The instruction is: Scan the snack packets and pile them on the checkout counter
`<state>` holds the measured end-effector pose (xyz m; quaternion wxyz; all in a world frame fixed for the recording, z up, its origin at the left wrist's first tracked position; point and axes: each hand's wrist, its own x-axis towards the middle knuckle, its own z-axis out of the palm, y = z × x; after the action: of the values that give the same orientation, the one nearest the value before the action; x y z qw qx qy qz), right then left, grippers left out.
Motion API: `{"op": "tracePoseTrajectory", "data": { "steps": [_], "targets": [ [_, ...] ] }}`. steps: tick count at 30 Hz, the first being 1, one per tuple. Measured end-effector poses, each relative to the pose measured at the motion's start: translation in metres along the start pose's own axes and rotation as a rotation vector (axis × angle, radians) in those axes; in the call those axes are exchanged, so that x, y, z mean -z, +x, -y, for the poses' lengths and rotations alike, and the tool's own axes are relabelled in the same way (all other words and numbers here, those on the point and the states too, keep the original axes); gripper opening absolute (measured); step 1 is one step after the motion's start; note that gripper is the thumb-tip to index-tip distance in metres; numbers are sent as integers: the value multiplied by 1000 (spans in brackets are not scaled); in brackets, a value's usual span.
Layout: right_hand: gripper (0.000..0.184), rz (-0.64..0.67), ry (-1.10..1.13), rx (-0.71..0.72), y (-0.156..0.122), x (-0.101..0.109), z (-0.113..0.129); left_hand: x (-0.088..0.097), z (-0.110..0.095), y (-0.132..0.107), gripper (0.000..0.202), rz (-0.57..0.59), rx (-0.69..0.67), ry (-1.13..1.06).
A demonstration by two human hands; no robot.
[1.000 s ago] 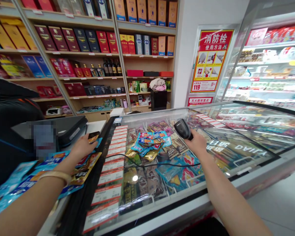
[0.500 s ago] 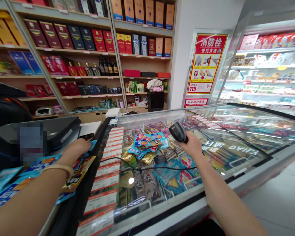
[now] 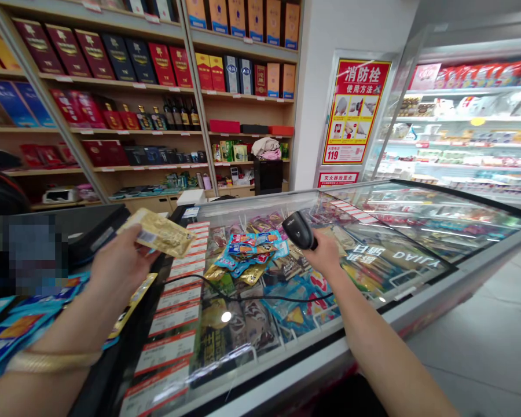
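My left hand (image 3: pixel 124 260) is closed on a gold snack packet (image 3: pixel 162 233), raised above the counter's edge with a white label patch showing. In my right hand (image 3: pixel 325 252) is a black barcode scanner (image 3: pixel 298 230), its head tilted up and to the left over the freezer glass. Between the two hands, a small pile of blue and gold snack packets (image 3: pixel 254 249) lies on the glass. More blue snack packets (image 3: pixel 19 330) lie on the counter at the left, partly behind my left forearm. The scanner's black cable (image 3: pixel 260 299) runs across the glass.
The glass-topped freezer (image 3: pixel 417 289) fills the middle and right, with bagged goods inside. Price labels (image 3: pixel 176 315) line its left side. A dark checkout machine (image 3: pixel 99 231) stands at the left. Shelves of boxes (image 3: pixel 124 58) rise behind, and a lit refrigerated display (image 3: pixel 473 127) stands at the right.
My left hand has lifted from the counter and now holds the gold packet up. The scanner stays in my right hand, near the pile. The whole view has shifted slightly.
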<state>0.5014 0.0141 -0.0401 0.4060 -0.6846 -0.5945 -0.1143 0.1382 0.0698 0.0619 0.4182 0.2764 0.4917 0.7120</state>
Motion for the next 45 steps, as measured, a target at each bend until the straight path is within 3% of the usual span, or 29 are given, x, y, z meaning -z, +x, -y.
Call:
{"op": "tracePoseTrajectory", "data": {
  "steps": [3,6,11,13,20,31,36,45],
  "targets": [
    [31,27,78,89,-4,-2,8,0,27,-21,23,93,400,-152],
    [26,88,164,190,-8,-3,16,3,52,-34,27,177,523,-154],
    [24,184,304,292,-13,-5,28,7,76,-47,20,356,449,-72],
    [24,216,351,330,-16,-6,32,7,81,-52,30,384,425,-53],
    [20,284,487,457,-27,-1,53,9,99,-69,55,458,114,72],
    [28,443,376,557,-32,1,63,12,99,-64,50,539,-181,550],
    [31,452,368,577,-33,2,65,11,100,-64,48,569,-311,635],
    [31,474,340,570,-33,2,66,14,108,-57,48,584,-352,664]
  ]
}}
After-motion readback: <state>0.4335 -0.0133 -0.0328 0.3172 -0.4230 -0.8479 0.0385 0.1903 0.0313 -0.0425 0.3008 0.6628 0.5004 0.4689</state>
